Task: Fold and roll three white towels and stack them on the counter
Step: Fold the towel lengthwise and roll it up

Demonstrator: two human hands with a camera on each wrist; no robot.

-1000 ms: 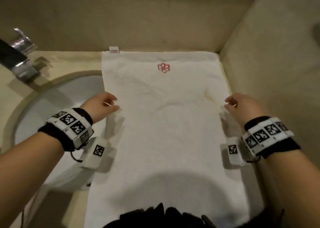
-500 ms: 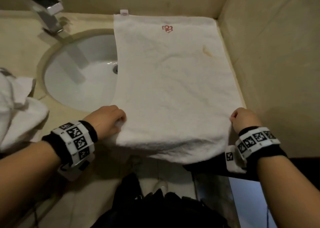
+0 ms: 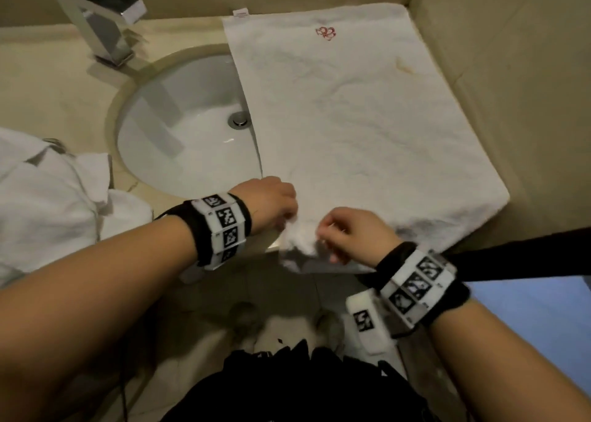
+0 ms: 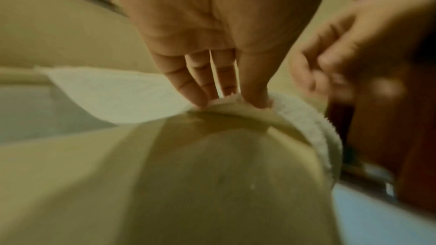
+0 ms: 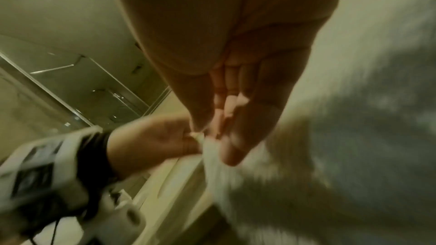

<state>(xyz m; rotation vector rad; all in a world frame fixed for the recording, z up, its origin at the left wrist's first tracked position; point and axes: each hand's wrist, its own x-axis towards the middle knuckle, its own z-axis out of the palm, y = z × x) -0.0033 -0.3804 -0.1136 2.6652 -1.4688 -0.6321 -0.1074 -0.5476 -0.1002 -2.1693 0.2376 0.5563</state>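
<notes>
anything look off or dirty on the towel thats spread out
Yes: the towel has a small yellowish stain near its far right edge, below the red embroidered logo. Its left side also hangs over the sink rather than lying on the counter.
</notes>
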